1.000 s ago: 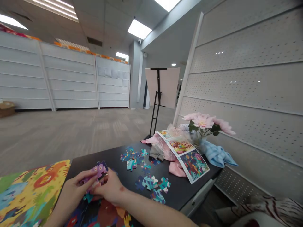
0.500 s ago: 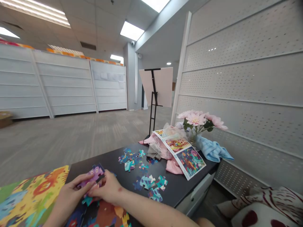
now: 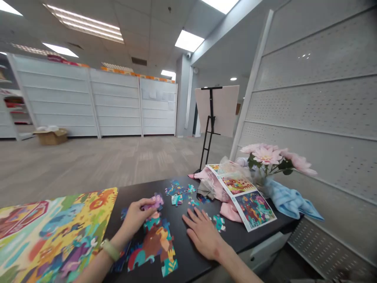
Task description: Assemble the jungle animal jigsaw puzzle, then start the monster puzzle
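Observation:
My left hand point(image 3: 136, 218) pinches a purple jigsaw puzzle piece point(image 3: 157, 200) just above the joined puzzle section point(image 3: 154, 241), which shows brown, teal and yellow shapes. Whether the purple part is one piece or a few joined ones I cannot tell. Fingers spread, my right hand point(image 3: 203, 235) lies palm down over the dark tabletop and covers some loose pieces. A teal puzzle piece point(image 3: 219, 223) shows beside its fingers. Farther back lies a cluster of loose blue and teal pieces point(image 3: 177, 199).
A colourful picture board point(image 3: 85, 220) lies at the left of the black table point(image 3: 138, 188). To the right are a printed picture sheet point(image 3: 255, 212), pink cloth point(image 3: 231, 211), blue cloth point(image 3: 290, 200) and a vase of pink flowers point(image 3: 266, 155). An easel point(image 3: 209, 129) stands behind.
Both hands were together at the purple piece; my right hand has let go, moved right and spread over the loose pieces. My left hand keeps the purple piece. The view has turned left.

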A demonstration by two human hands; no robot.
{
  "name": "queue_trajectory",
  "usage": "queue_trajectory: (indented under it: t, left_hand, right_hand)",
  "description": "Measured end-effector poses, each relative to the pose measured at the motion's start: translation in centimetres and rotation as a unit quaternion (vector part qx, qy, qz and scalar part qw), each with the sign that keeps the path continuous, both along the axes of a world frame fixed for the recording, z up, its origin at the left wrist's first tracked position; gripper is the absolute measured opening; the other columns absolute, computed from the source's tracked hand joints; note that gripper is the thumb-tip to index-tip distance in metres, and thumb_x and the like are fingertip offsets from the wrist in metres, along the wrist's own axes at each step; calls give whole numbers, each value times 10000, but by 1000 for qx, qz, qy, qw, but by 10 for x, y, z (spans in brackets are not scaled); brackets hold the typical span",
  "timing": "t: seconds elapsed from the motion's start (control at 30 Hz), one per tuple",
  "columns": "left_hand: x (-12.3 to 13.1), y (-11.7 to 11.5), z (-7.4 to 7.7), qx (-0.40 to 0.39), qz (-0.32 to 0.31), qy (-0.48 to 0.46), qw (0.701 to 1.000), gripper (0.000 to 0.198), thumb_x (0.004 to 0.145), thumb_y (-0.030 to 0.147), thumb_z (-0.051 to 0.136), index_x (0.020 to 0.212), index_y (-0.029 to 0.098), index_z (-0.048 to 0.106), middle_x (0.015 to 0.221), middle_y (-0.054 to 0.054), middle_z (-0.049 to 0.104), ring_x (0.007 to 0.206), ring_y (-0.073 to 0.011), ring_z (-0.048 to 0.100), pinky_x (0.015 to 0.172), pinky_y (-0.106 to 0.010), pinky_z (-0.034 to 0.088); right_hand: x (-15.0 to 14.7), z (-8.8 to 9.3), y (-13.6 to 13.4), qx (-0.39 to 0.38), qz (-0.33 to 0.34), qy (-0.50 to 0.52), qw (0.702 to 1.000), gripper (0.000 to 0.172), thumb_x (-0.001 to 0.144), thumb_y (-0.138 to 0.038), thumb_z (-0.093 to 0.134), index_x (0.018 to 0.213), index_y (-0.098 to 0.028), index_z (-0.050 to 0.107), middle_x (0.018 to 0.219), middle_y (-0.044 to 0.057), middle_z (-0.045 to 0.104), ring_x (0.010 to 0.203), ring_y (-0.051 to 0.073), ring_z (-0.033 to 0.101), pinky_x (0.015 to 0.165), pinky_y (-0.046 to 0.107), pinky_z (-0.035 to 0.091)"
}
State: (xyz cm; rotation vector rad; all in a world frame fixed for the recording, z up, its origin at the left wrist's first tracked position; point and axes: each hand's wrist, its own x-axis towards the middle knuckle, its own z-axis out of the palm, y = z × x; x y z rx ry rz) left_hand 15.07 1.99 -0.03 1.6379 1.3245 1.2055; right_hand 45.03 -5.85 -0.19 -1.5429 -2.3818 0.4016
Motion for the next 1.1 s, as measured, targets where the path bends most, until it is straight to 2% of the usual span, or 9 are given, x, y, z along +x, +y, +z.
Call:
queue_trajectory:
  t: [0.2, 0.3, 0.37, 0.43, 0.57, 0.67, 0.83, 0.97, 1.1]
  left_hand:
    - [99, -6, -10, -12, -91, 94, 991, 198, 862, 331, 778, 923, 147, 740, 932, -36, 750, 878, -219, 708, 847, -400, 569]
    - [125, -12, -18, -21, -108, 129, 986, 214, 959, 359, 692, 955, 145, 700, 979, -20, 722, 898, -197, 698, 842, -392, 576]
    - [130, -16, -22, -14, -108, 145, 984, 174, 924, 325, 725, 939, 153, 707, 977, -28, 725, 920, -210, 694, 869, -407, 565]
    - [131, -20, -24, 6, -99, 156, 983, 102, 849, 230, 749, 941, 190, 729, 1003, -47, 739, 981, -238, 684, 929, -412, 537]
    - [126, -29, -17, 53, -94, 191, 976, 466, 740, 145, 656, 1191, 258, 693, 1184, -59, 719, 1133, -269, 630, 1015, -354, 472]
    - [121, -35, -5, 68, -87, 234, 966, 633, 720, 187, 643, 1351, 223, 609, 1309, -106, 652, 1239, -316, 555, 1056, -393, 428]
    - [100, -53, 5, 67, -56, 288, 954, 524, 821, 307, 622, 1335, 203, 633, 1426, -136, 573, 1375, -351, 434, 1144, -470, 323]
    - [72, -83, -4, 36, -48, 327, 943, 601, 838, 391, 657, 1409, 213, 600, 1542, -166, 482, 1482, -414, 300, 1199, -590, 176]
    - [48, -103, -13, 26, -49, 379, 924, 499, 933, 431, 564, 1403, 269, 606, 1577, -111, 461, 1504, -370, 300, 1219, -588, 170]
  right_hand:
    - [36, -5, 31, 52, -57, -23, 997, 473, 989, -286, 438, 1443, -294, 571, 1555, 66, 497, 1495, 298, 356, 1226, 544, 248]
    - [47, -12, 37, 90, -76, -22, 993, 531, 936, -154, 407, 1438, -189, 577, 1538, 129, 509, 1466, 294, 411, 1223, 539, 275]
    - [51, -17, 37, 141, -90, -3, 986, 558, 867, -73, 401, 1363, -160, 641, 1503, 145, 547, 1435, 290, 454, 1218, 533, 299]
    - [51, -22, 34, 190, -81, 26, 978, 550, 809, -41, 411, 1247, -186, 711, 1426, 130, 617, 1379, 286, 515, 1196, 523, 351]
    - [39, -23, 22, 195, -14, 58, 979, 532, 763, -32, 433, 1170, -212, 724, 1362, 111, 651, 1315, 277, 561, 1153, 488, 427]
    - [26, -20, 15, 184, 15, 71, 980, 516, 772, -31, 428, 1169, -200, 711, 1339, 120, 654, 1308, 272, 562, 1159, 471, 424]
    - [15, -14, 8, 161, 20, 71, 984, 456, 868, -98, 433, 1251, -164, 671, 1361, 150, 634, 1316, 274, 555, 1167, 458, 415]
    - [9, -4, 5, 120, 14, 51, 991, 484, 914, -221, 495, 1380, -156, 608, 1486, 159, 550, 1403, 290, 481, 1195, 463, 367]
    - [0, 6, 6, 47, 71, 19, 996, 614, 914, -345, 576, 1513, -251, 482, 1617, 100, 397, 1503, 302, 338, 1231, 480, 278]
